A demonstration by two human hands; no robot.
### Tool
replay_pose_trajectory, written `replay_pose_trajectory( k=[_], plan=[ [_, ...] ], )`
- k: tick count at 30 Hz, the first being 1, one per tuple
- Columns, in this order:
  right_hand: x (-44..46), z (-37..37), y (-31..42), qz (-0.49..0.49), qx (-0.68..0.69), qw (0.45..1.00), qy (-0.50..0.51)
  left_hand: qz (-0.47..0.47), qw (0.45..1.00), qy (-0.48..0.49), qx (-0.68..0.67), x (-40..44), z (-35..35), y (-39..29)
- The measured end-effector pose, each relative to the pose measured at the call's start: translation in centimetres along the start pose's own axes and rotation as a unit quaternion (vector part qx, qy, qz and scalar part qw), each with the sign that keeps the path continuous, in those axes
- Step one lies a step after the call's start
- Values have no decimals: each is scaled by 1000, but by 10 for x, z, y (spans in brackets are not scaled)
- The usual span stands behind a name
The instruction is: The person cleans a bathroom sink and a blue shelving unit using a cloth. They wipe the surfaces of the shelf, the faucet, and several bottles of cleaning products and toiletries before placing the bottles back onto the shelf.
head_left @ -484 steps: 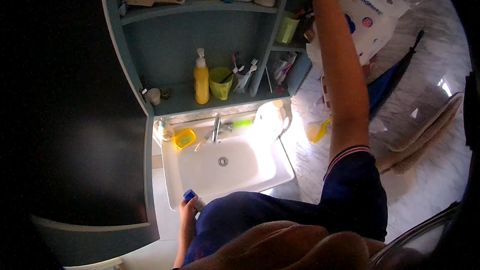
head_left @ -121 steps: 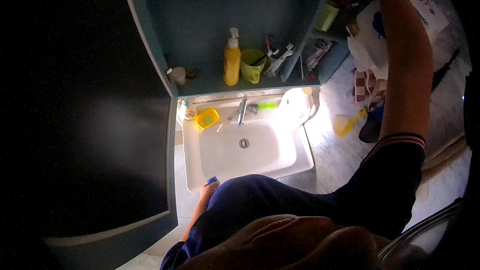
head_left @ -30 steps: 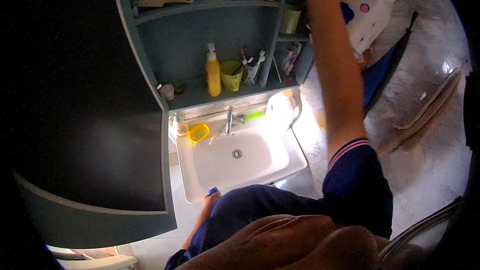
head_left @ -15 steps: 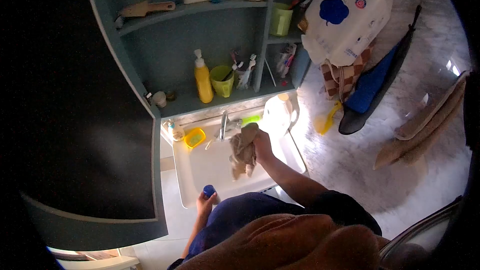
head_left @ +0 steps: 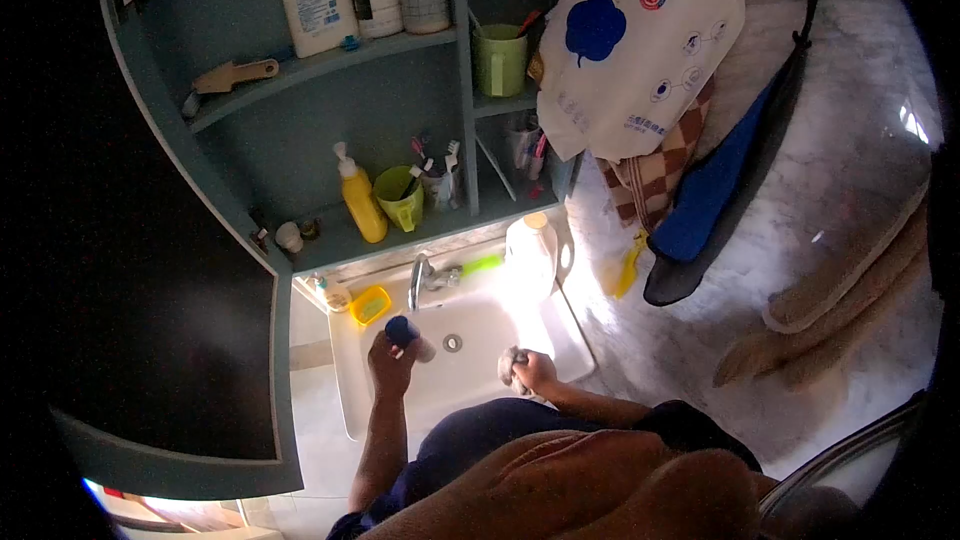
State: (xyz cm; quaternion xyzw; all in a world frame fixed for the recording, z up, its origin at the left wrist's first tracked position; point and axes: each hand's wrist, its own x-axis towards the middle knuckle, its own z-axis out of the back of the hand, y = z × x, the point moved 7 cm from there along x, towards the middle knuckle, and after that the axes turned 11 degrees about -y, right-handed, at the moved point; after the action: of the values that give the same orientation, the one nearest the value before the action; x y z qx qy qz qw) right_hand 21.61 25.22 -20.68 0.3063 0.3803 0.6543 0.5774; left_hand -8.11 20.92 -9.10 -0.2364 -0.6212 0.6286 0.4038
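Observation:
Over the left part of the white sink (head_left: 365, 408), my left hand (head_left: 391, 368) is closed around a small container with a dark blue top (head_left: 401, 330). Its paler lower part is blurred, so the exact kind is unclear. My right hand (head_left: 538, 373) grips a bunched grey-brown cloth (head_left: 513, 372) above the basin's right side. Between the two hands the drain (head_left: 452, 343) shows in the basin. A chrome faucet (head_left: 428, 281) stands at the back rim, beyond my left hand.
An open mirror-cabinet door (head_left: 200, 290) hangs at the left. Shelves above hold a yellow pump bottle (head_left: 361, 198), a green cup (head_left: 400, 200) and toothbrushes. A yellow soap dish (head_left: 371, 306) and a white jug (head_left: 532, 252) sit on the sink rim. Towels (head_left: 830, 290) hang right.
My left hand has come up over the sink with the blue-topped container. My right hand has moved down toward me, and the cloth is now bunched smaller in it. The view has shifted.

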Motion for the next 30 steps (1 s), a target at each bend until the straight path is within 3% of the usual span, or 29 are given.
replay_pose_trajectory(
  k=[4,7,8,11,15,16,18,20,23,25,27,29,30],
  plan=[
    [-5,-38,-109,1,-156,987,-34,-5,999,10,44,3,-27,-14],
    [-19,-25,-110,3,-147,987,-60,61,997,36,27,-9,-48,-28],
    [-12,-31,-119,49,-141,989,-11,78,996,43,24,-13,-53,-23],
    [-8,-39,-131,-11,-161,985,67,86,994,62,6,-25,-65,-18],
    [-12,-28,-109,0,-163,986,-34,102,992,71,-23,-29,-59,-18],
    [-11,-33,-101,-7,-125,992,-10,105,991,70,-34,-27,-55,-22],
    [-10,-23,-50,-21,-53,998,36,93,994,56,20,-23,-38,21],
    [-4,4,47,-5,81,994,70,101,993,49,30,-24,-22,35],
    [26,-33,37,-114,297,945,80,134,990,34,-12,-30,1,41],
    [39,-7,121,-37,135,990,-18,147,989,10,-22,-35,21,84],
    [60,-7,147,111,165,978,-60,150,988,19,6,-37,34,86],
    [63,19,224,79,133,983,-103,171,985,12,-35,-40,45,93],
    [75,31,243,116,158,967,-163,171,985,20,-18,-39,50,93]
  ],
)
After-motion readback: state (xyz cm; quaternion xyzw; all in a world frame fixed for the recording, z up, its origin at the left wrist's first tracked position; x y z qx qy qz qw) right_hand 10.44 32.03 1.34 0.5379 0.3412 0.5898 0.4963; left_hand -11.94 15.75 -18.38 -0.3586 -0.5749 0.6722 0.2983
